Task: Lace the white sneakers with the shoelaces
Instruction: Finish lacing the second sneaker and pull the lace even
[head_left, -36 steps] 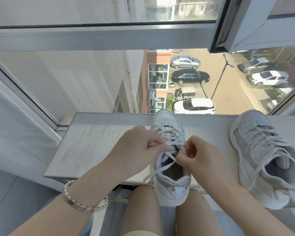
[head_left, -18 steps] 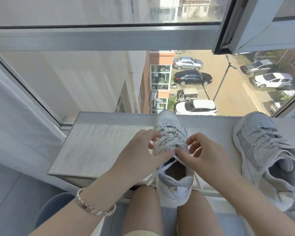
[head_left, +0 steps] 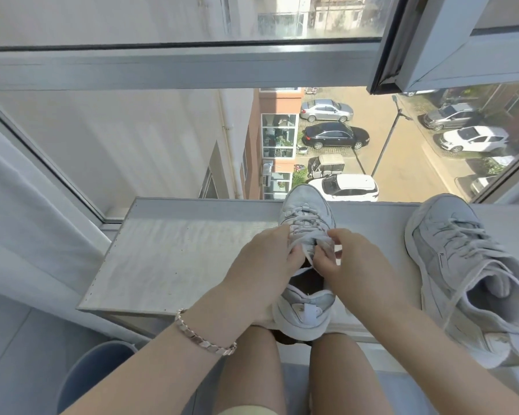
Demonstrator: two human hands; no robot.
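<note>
From the head view, a white sneaker (head_left: 303,208) stands upright on a pale sill (head_left: 177,259) just in front of the window (head_left: 177,65). Its toe points far, towards the glass, and its heel hangs over the near edge above the person's bare legs (head_left: 246,372). It is a chunky low trainer, white with grey panels and somewhat scuffed. A pull tab shows at the heel and the dark mouth lies open. Its white lace (head_left: 308,256) criss-crosses the front rows, and one flat strand runs slantwise across the top of the opening between the two hands.

The left hand (head_left: 267,265) lies along the shoe's left side, thumb and forefinger pinched on the lace at the upper eyelets. The right hand (head_left: 352,266) meets it from the right, with its thumb and curled forefinger clamped on the lace at the grey eyelet edge. The exact hold there is partly hidden by the fingers. The thumbs nearly touch.

A second sneaker (head_left: 462,265) of the same make lies well apart on the right of the sill, tilted, toe far. It is laced across the front, with a loose strand trailing down its left side.

A link bracelet (head_left: 206,339) circles the left wrist. A blue bin (head_left: 93,372) sits below the sill at near left. Parked cars (head_left: 336,136) show far below through the glass.
</note>
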